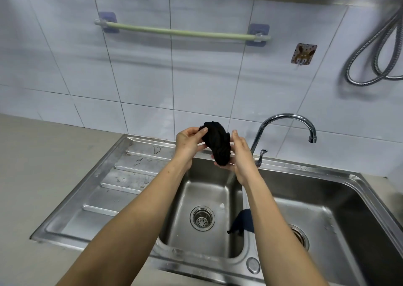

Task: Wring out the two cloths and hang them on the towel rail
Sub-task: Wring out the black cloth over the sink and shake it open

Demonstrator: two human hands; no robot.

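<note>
A bunched black cloth [219,144] is held above the small left basin of the steel sink [122,172]. My left hand [188,144] pinches its upper left end. My right hand [239,155] cups it from below and from the right. A second dark blue cloth [244,220] hangs over the divider between the two basins, partly hidden by my right forearm. The pale green towel rail [181,32] is fixed to the tiled wall above, with nothing on it.
A chrome tap [287,120] arches to the right of my hands, its spout over the right basin. A wet ribbed drainboard [113,187] lies to the left. A sticker hook [303,53] and a metal shower hose [375,52] hang on the wall at right.
</note>
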